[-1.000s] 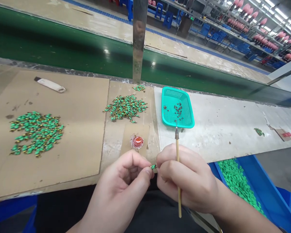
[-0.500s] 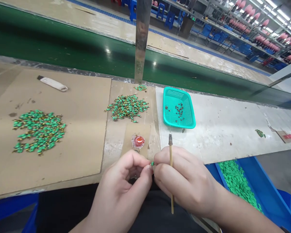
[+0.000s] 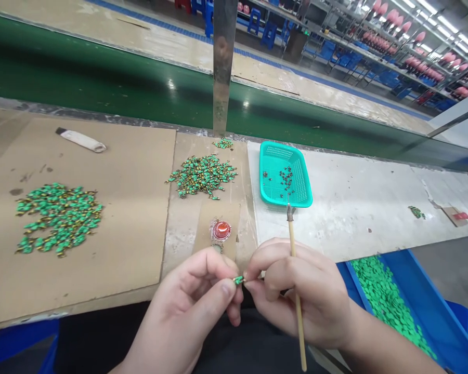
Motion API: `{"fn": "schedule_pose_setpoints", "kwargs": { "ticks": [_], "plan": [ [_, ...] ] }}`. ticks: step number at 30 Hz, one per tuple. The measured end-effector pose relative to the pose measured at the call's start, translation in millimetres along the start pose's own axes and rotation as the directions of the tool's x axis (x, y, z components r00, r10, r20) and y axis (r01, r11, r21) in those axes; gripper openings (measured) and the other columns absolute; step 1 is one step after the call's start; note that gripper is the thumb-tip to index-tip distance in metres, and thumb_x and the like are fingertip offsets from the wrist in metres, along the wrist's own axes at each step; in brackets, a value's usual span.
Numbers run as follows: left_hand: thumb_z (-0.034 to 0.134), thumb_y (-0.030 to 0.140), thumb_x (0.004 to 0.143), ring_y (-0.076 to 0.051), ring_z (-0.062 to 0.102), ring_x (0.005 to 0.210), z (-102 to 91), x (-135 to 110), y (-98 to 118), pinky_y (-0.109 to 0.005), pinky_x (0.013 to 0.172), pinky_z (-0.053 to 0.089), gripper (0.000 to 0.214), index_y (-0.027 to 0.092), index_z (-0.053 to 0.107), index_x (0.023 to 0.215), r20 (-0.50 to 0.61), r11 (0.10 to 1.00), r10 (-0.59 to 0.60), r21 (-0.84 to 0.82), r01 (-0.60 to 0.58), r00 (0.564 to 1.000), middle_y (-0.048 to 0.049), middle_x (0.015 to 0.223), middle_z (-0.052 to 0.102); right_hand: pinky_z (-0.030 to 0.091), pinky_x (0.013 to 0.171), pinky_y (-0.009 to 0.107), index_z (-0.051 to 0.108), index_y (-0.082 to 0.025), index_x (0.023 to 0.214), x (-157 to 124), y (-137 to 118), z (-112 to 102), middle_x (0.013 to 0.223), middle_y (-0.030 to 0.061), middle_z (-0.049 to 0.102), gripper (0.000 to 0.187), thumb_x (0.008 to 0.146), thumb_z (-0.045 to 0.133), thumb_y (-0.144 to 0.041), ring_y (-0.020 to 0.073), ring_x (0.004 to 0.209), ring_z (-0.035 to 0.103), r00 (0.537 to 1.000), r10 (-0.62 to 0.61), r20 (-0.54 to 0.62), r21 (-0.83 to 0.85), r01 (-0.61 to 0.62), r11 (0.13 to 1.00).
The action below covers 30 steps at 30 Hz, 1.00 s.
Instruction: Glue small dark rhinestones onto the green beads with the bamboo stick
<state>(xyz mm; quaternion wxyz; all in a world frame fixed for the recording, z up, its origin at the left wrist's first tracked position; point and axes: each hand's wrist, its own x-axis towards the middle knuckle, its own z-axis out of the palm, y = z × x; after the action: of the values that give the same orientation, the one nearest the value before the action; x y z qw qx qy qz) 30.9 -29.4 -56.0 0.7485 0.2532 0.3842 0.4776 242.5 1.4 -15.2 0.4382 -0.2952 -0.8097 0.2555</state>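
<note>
Between thumb and forefinger, my left hand [image 3: 198,301] pinches a small green piece [image 3: 238,280] with dark and gold ends. My right hand [image 3: 300,296] meets it from the other side, its thumb and forefinger at the piece's right end. Tucked through the fingers of that same hand is a wooden-handled tool [image 3: 299,322] with a metal collar and a thin tip pointing away from me. Just beyond my hands, a cap-like dish of glossy red stuff [image 3: 221,229] sits on a cardboard strip. Similar green pieces [image 3: 204,175] lie heaped behind it.
A teal basket [image 3: 307,197] holds small dark bits. More green pieces [image 3: 60,215] and a white-handled cutter [image 3: 81,140] lie on cardboard at left. A metal post [image 3: 222,67] rises at the table's back edge. Lower right, a blue bin [image 3: 421,296] contains green parts.
Both hands have come slightly lower and nearer me. My right fingers have opened out somewhat, exposing more of the green piece, and the tool's tip has swung right.
</note>
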Motion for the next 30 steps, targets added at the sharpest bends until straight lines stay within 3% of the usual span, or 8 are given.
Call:
{"fn": "schedule_pose_setpoints", "kwargs": {
  "ticks": [5,9,12,21,30],
  "plan": [
    [0.107,0.047,0.092,-0.016,0.069,0.063,1.4,-4.0,7.1,-0.025,0.062,0.062,0.033,0.025,0.086,0.079,-0.046,0.995,0.022,0.098,-0.017,0.999,-0.0008,0.077,0.077,0.072,0.085,0.029,0.062,-0.025,0.098,-1.6,1.5,2.1,0.104,0.0035,0.085,0.03,0.107,0.076,0.0,0.0159,0.09,0.081,0.999,-0.043,-0.019,-0.023,0.042,0.999],
    [0.11,0.048,0.086,-0.016,0.066,0.063,9.7,-7.5,14.2,-0.026,0.063,0.059,0.035,0.026,0.085,0.075,-0.132,0.986,0.056,0.161,-0.034,0.99,0.0006,0.074,0.074,0.073,0.088,0.029,0.072,-0.024,0.108,1.1,1.3,3.0,0.105,0.0041,0.087,0.022,0.103,0.082,-0.005,0.0179,0.093,0.085,0.994,0.098,-0.038,0.074,-0.095,0.993],
    [0.111,0.048,0.083,-0.016,0.064,0.064,15.3,-9.8,17.0,-0.026,0.065,0.058,0.036,0.027,0.084,0.072,-0.181,0.984,0.058,0.176,-0.026,0.982,0.0015,0.074,0.072,0.072,0.08,0.03,0.078,-0.024,0.109,1.3,1.5,4.2,0.098,0.0035,0.085,0.017,0.101,0.085,-0.01,0.0191,0.085,0.083,0.981,0.185,-0.059,0.114,-0.177,0.978],
    [0.107,0.05,0.085,-0.018,0.062,0.066,16.0,-11.2,18.1,-0.029,0.068,0.055,0.036,0.028,0.082,0.073,-0.198,0.971,0.041,0.238,0.008,0.979,0.0019,0.068,0.07,0.069,0.077,0.029,0.074,-0.024,0.117,-3.7,5.3,11.0,0.098,0.0038,0.084,0.012,0.114,0.077,-0.013,0.0183,0.083,0.079,0.996,0.085,-0.018,0.046,-0.084,0.995],
    [0.109,0.053,0.081,-0.017,0.048,0.066,13.3,-11.9,15.1,-0.028,0.062,0.045,0.038,0.028,0.081,0.072,-0.219,0.955,0.088,0.297,-0.019,0.972,0.0017,0.072,0.063,0.065,0.075,0.026,0.069,-0.023,0.117,-9.3,7.2,15.1,0.099,0.0035,0.078,0.009,0.118,0.072,-0.014,0.0173,0.084,0.074,0.998,0.055,0.015,0.02,-0.055,0.998]
  ]
}}
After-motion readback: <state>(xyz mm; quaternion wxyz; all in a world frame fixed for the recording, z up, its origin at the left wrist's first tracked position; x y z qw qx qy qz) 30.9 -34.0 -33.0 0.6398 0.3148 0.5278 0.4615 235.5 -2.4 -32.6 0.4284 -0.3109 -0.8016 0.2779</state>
